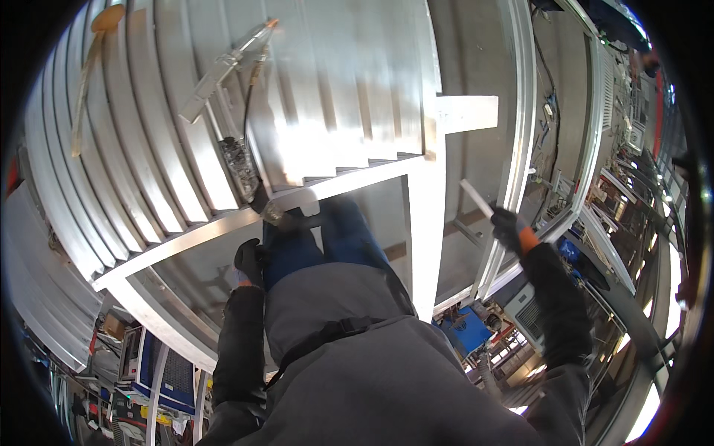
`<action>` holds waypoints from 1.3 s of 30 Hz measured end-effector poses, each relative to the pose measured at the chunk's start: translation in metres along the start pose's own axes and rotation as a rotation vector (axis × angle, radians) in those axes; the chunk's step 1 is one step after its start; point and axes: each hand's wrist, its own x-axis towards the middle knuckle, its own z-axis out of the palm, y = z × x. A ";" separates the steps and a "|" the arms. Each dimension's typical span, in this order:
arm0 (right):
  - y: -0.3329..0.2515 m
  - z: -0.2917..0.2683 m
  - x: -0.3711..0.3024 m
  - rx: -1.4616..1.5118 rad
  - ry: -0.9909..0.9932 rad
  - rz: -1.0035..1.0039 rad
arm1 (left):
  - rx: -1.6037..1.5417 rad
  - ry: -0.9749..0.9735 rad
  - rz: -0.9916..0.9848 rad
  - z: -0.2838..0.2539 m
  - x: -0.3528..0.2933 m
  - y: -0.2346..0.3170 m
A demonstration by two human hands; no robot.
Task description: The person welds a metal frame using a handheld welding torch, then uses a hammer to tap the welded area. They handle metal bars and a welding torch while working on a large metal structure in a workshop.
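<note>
My right hand (507,230), in a dark glove with an orange cuff, is closed around one end of a pale, straight stick (476,198). It is held out to the right, above the metal framing. My left hand (249,259), also gloved, hangs beside my left thigh near the frame's front bar; its fingers blend into the dark glove. Ahead of me, a ribbed metal sheet (312,82) lies on a pale metal frame (357,178). On the sheet rests a long grey tool (219,78) with a coppery tip and a dark cable. A dark, worn tool (260,199) lies at the sheet's near edge.
A long thin rod with a round tan head (108,18) lies at the sheet's far left. A short pale bar (468,113) juts from the frame's right side. Upright-looking rails (517,111) run along the right. A blue box (465,331) and cluttered equipment stand lower right.
</note>
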 end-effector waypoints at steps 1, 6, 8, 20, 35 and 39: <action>0.020 0.023 0.000 0.024 -0.009 0.001 | -0.204 0.102 -0.194 -0.014 0.005 -0.013; 0.100 0.175 0.011 0.180 -0.230 0.129 | 0.261 0.052 -0.241 -0.075 0.025 -0.097; 0.126 0.224 -0.001 0.077 -0.123 -0.131 | 1.229 -0.048 0.337 -0.096 0.012 -0.129; 0.080 0.266 -0.028 0.339 0.089 -1.069 | 1.013 0.141 0.331 -0.075 -0.041 -0.217; -0.004 0.459 -0.236 0.454 -0.933 -1.228 | 0.542 0.692 0.880 -0.073 -0.283 -0.070; -0.017 0.546 -0.241 0.371 -0.887 -1.043 | 0.152 0.472 0.600 -0.106 -0.320 -0.112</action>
